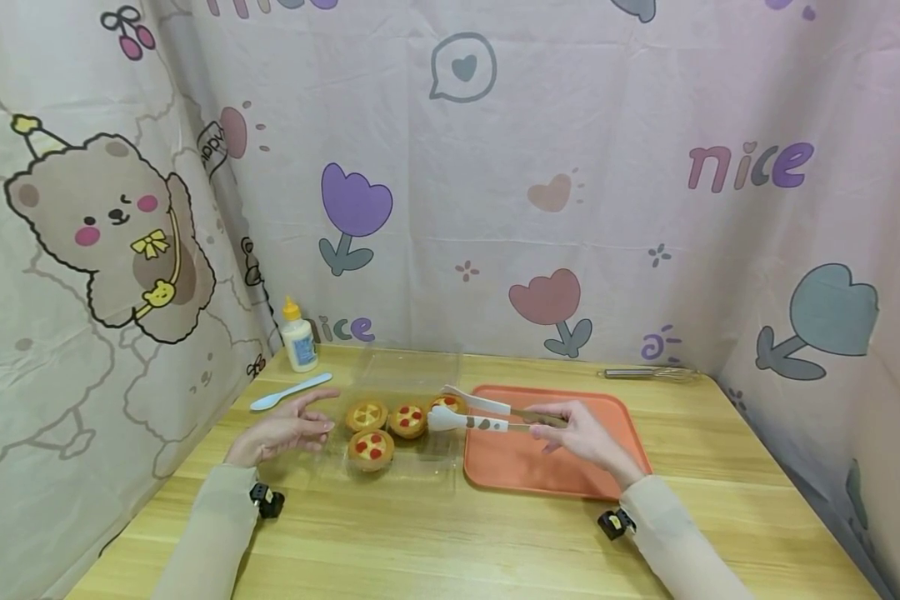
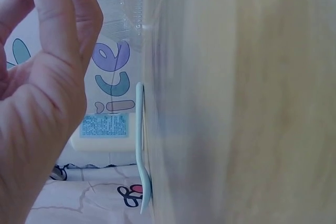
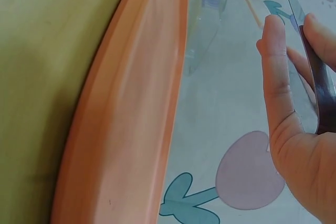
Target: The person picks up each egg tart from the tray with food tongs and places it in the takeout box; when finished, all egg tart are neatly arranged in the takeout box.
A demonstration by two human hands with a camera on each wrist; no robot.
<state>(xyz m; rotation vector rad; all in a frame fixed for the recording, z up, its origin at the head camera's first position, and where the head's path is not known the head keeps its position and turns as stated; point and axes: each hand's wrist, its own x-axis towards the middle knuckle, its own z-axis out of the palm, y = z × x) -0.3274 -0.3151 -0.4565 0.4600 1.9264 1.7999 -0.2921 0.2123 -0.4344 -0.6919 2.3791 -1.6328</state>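
Note:
My right hand [image 1: 581, 433] grips a pair of tongs [image 1: 487, 423] with white heads and brown handles, above the orange tray. Between the tong heads sits a mini pizza tart [image 1: 450, 404]; whether it is lifted I cannot tell. Three more tarts [image 1: 371, 450] lie to its left in a clear plastic container [image 1: 427, 458], whose lid stands open at the back. My left hand [image 1: 288, 429] is left of the container, fingers loosely extended with nothing in them. In the right wrist view the tongs' dark handle [image 3: 317, 77] passes between thumb and fingers.
An orange tray [image 1: 547, 475] lies right of the container. A pale blue spatula-like utensil [image 1: 292, 392] and a white bottle with a yellow cap [image 1: 300, 342] are at the back left. Along the back right edge lies a whisk [image 1: 648, 374]. Printed curtains [image 1: 450, 183] surround the wooden table [image 1: 420, 550].

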